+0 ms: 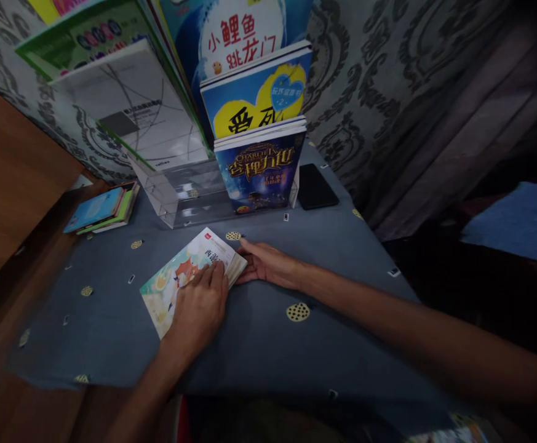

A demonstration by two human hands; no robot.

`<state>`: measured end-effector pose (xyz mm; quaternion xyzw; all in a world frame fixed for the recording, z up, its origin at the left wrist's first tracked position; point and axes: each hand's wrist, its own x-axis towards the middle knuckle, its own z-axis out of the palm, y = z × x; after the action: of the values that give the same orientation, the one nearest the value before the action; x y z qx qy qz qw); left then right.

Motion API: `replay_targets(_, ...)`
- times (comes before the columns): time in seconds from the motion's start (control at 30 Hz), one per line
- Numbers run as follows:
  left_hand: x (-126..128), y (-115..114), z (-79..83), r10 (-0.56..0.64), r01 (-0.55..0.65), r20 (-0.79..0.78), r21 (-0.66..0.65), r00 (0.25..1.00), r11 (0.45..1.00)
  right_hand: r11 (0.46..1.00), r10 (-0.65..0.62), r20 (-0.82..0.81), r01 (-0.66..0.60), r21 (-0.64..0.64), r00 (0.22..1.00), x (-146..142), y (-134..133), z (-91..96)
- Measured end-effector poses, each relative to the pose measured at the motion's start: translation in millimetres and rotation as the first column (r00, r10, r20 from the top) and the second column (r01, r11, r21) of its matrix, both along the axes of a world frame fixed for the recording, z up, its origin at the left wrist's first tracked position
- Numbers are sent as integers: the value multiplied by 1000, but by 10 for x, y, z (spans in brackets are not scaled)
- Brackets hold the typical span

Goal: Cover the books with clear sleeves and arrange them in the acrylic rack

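Small book [180, 271] white, pale green, orange; tablecloth [259, 344] grey-blue, yellow black-dotted ovals; wallpaper [374, 61] grey, dark scrollwork.

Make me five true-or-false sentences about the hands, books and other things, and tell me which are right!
1. The left hand lies on the white-and-green paperback book. True.
2. A dark blue book with gold lettering stands in the clear plastic rack. True.
3. The right hand is on that dark blue book. False: it is at the paperback's page edge.
4. The small stack of thin, colourful books is inside the rack. False: it lies on the grey-blue patterned cloth.
5. A flat, black, rectangular object lies beside the rack. True.
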<state>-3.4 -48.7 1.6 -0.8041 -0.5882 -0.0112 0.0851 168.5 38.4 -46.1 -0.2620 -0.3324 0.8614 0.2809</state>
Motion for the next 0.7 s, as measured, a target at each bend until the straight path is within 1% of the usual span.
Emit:
replay_targets(0.1, 15, -19, -60, -12, 13, -5, 55, 1000, 998, 1000, 16, 5, -16, 20, 1000, -2, -3, 10)
replay_targets(0.2, 17, -47, -140, -54, 55, -10, 133, 998, 990, 997, 20, 20, -21, 71, 1000, -2, -30, 9)
replay_targets(0.3, -36, -88, -189, -93, 89, 18, 155, 996, 984, 991, -5, 54, -2, 131, 999, -7, -55, -21)
replay_targets(0.4, -178, -170, -187, -94, 85, 68, 129, 993, 988, 987, -13, 107, -4, 160, 994, -12, -33, -37)
replay_targets(0.5, -380, -315, -158, -63, 55, 102, 83, 993, 995, 988, -43, 140, 21, 155, 989, -23, 50, -2)
replay_targets(0.6, -555, -497, -138, -63, 63, 126, 3, 990, 998, 990, -121, 178, 106, 89, 977, -58, 157, 57)
replay_targets(0.7, -626, -642, -147, -99, 106, 114, -54, 988, 993, 974, -227, 216, 225, 33, 950, -118, 247, 84)
